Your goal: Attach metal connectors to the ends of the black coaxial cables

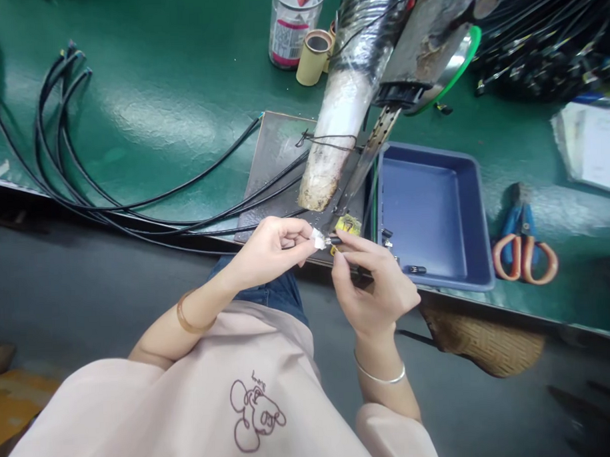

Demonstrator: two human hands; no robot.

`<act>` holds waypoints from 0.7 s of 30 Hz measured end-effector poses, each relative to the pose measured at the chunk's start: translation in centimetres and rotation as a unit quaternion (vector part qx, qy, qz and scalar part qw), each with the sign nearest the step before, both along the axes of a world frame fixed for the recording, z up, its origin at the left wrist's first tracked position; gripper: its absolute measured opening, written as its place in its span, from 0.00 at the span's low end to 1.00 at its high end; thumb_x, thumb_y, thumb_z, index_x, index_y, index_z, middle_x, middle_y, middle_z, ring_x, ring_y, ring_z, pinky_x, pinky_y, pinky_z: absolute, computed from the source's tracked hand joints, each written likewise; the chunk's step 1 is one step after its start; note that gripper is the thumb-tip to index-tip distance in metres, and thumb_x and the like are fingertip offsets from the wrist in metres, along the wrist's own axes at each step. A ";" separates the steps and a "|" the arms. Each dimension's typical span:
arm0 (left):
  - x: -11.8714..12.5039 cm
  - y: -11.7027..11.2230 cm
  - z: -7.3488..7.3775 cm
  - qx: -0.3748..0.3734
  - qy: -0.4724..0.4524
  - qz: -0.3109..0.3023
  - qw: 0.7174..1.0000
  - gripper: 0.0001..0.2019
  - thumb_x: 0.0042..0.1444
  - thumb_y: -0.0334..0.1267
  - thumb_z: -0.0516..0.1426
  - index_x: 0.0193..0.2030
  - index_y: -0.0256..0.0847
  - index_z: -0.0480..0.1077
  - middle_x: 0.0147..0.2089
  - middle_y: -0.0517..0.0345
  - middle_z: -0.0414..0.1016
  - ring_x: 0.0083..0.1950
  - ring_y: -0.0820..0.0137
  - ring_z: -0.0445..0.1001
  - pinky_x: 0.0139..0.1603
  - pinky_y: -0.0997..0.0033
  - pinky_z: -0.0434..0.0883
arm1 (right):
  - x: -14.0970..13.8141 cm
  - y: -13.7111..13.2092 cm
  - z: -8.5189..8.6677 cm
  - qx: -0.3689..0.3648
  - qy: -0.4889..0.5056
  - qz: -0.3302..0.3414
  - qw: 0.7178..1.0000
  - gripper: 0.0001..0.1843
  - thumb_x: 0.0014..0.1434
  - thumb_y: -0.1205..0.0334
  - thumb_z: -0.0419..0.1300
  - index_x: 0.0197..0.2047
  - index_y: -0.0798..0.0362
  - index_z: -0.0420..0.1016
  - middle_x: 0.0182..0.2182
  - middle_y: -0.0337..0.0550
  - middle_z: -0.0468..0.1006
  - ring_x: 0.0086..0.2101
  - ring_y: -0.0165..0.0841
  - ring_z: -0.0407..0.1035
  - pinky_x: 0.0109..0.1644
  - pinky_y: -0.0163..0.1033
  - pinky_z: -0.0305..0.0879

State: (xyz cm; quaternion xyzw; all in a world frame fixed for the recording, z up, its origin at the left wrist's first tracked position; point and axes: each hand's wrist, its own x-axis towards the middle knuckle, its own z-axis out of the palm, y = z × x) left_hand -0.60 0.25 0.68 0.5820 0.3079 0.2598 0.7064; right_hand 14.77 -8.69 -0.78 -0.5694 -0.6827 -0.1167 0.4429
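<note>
My left hand (pixel 273 248) is closed in a pinch on a small white connector (pixel 319 239) at the end of a black cable (pixel 149 217). My right hand (pixel 374 279) is closed too, its fingertips pinching a small dark part (pixel 335 241) held against the connector. Both hands meet at the front edge of the green bench, just below a foil-wrapped tool nozzle (pixel 339 134) and a thin metal tip (pixel 367 156). A yellow piece (pixel 348 224) lies just behind my right fingers on a dark metal plate (pixel 275 159).
Several black cables loop across the bench (pixel 170 93) to the left. A blue tray (pixel 429 211) with a few small parts sits to the right, orange-handled scissors (pixel 523 251) beyond it. A jar (pixel 292 25) and tape roll (pixel 315 55) stand at the back. A cable pile (pixel 543 40) lies far right.
</note>
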 end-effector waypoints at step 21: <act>-0.2 -0.3 -0.7 -0.025 -0.026 -0.019 0.999 0.07 0.52 0.36 0.61 0.30 0.33 0.72 0.24 0.64 0.64 0.26 0.81 0.58 0.28 0.79 0.58 | 0.1 -0.7 -0.4 -0.004 0.026 -0.005 1.000 0.11 0.58 0.74 0.66 0.38 0.50 0.72 0.37 0.41 0.84 0.38 0.32 0.81 0.42 0.35 0.79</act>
